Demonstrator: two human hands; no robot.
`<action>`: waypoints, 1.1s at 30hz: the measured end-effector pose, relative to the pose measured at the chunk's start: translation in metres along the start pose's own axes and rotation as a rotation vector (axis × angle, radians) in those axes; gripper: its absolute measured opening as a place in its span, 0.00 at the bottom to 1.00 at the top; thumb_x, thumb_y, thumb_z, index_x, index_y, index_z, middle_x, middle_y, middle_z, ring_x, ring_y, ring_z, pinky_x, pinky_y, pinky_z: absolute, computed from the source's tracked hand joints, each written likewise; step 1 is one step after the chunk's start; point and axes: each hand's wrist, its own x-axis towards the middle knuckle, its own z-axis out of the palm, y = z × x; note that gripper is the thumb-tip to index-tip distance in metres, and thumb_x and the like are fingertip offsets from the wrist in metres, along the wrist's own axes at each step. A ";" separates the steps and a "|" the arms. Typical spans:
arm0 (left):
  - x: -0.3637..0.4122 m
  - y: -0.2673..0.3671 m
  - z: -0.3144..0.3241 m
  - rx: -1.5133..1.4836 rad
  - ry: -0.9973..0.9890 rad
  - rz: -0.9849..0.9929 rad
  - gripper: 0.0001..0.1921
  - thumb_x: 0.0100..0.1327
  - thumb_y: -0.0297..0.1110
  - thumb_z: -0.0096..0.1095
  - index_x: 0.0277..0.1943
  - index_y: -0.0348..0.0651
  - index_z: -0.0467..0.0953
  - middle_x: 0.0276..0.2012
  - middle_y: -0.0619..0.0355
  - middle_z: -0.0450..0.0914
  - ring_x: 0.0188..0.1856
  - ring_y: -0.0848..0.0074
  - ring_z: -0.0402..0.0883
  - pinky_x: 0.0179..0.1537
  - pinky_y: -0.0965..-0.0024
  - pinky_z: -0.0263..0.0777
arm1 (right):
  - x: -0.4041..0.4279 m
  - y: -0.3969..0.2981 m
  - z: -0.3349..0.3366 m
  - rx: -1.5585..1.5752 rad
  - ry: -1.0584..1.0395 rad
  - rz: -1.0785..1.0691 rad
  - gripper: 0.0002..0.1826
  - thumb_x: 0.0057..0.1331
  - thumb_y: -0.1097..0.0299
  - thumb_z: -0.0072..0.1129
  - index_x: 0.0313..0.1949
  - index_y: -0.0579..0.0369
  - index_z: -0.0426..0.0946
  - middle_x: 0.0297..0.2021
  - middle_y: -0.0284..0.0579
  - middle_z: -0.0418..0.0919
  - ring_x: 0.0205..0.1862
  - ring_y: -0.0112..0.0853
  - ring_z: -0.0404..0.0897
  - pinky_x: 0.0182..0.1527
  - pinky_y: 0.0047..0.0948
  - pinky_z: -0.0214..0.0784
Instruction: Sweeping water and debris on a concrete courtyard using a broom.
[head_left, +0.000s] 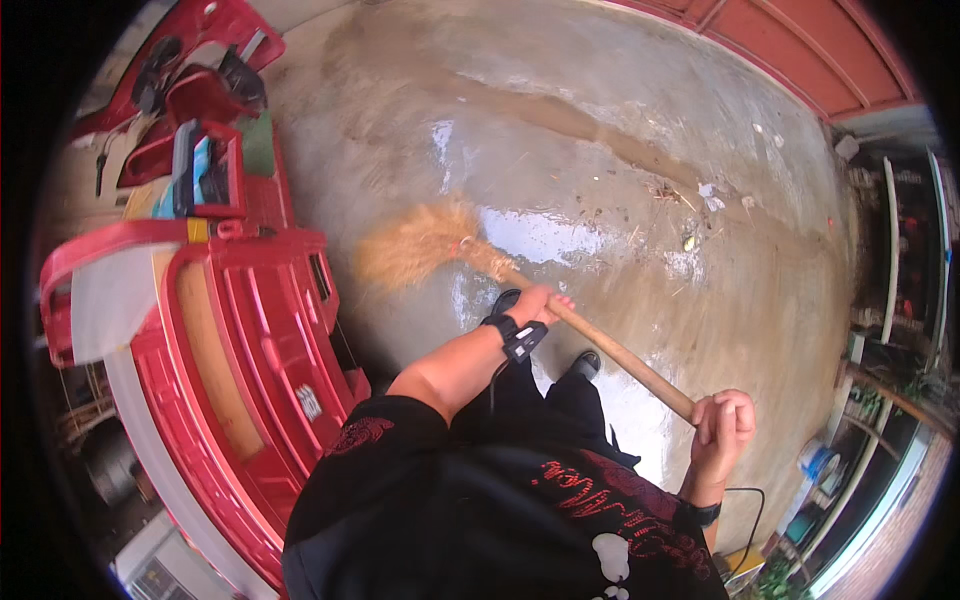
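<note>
A straw broom (427, 244) with a long wooden handle slants across the view, its bristles blurred over the wet concrete floor (517, 157). Around the lower part of the handle, just behind the bristles, my left hand (536, 304) is closed. My right hand (724, 420) grips the handle's upper end, at the lower right. A patch of wet debris and straw (667, 193) lies on the floor beyond the broom, with a crumpled white scrap (710, 196) beside it. Puddles reflect light near my feet.
A red metal vehicle body (277, 337) stands close on the left, with loose red panels (202, 90) at its far end. A red metal door (795, 52) borders the floor at the upper right. Along the right edge are pale pipes (890, 247), a white-and-blue bucket (819, 461) and plants.
</note>
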 end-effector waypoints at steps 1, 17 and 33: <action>0.004 0.009 0.012 0.084 -0.081 0.003 0.07 0.61 0.25 0.40 0.40 0.31 0.56 0.31 0.47 0.64 0.32 0.61 0.71 0.42 0.50 0.72 | -0.002 -0.002 0.008 -0.006 0.059 -0.030 0.08 0.66 0.68 0.43 0.32 0.59 0.67 0.10 0.26 0.52 0.10 0.16 0.48 0.22 0.21 0.55; -0.095 -0.023 0.092 0.172 -0.391 -0.031 0.12 0.65 0.31 0.41 0.45 0.32 0.56 0.41 0.42 0.67 0.43 0.52 0.73 0.49 0.50 0.69 | -0.021 -0.070 -0.079 0.170 0.426 -0.084 0.10 0.68 0.66 0.41 0.35 0.59 0.66 0.08 0.24 0.48 0.06 0.14 0.44 0.13 0.16 0.46; 0.006 -0.095 0.135 0.364 -0.270 -0.241 0.08 0.59 0.25 0.45 0.40 0.31 0.60 0.35 0.43 0.68 0.38 0.55 0.72 0.47 0.49 0.69 | -0.129 -0.076 -0.030 -0.080 0.741 -0.327 0.11 0.67 0.65 0.42 0.31 0.59 0.67 0.07 0.26 0.49 0.07 0.15 0.45 0.14 0.18 0.47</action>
